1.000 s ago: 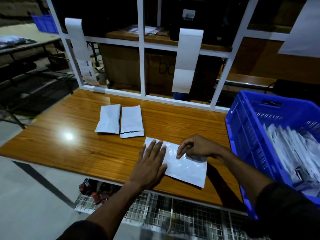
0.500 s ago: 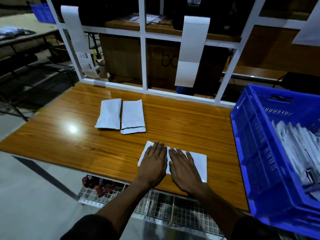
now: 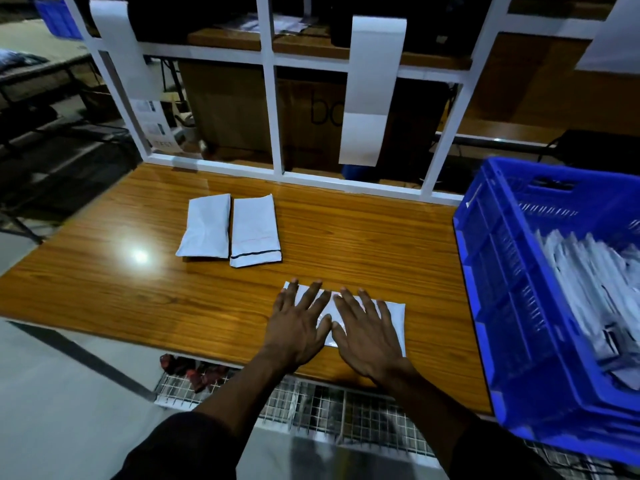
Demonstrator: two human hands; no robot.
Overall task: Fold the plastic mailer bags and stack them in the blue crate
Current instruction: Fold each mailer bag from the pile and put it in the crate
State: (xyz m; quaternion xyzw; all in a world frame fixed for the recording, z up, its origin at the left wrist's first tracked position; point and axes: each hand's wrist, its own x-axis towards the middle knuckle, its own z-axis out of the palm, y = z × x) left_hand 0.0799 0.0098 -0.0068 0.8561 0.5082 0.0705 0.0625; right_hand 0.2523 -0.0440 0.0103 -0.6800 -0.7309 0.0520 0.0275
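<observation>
A folded white mailer bag (image 3: 394, 315) lies flat near the front edge of the wooden table (image 3: 346, 237). My left hand (image 3: 298, 323) and my right hand (image 3: 367, 330) lie side by side on it, palms down, fingers spread, pressing it flat. Only the bag's right end and far edge show past my hands. Two more white mailer bags (image 3: 232, 230) lie next to each other further back on the left. The blue crate (image 3: 485, 278) stands at the right, holding several folded white bags (image 3: 595, 289).
A white frame (image 3: 273, 98) with hanging white strips runs along the table's back edge, with cardboard boxes behind it. A wire shelf (image 3: 311, 407) sits below the front edge. Bare table surface lies between the bags and the crate.
My right hand came off the bag's upper fold and went flat beside the left. Both hands now press the bag, which is folded narrower than a second ago.
</observation>
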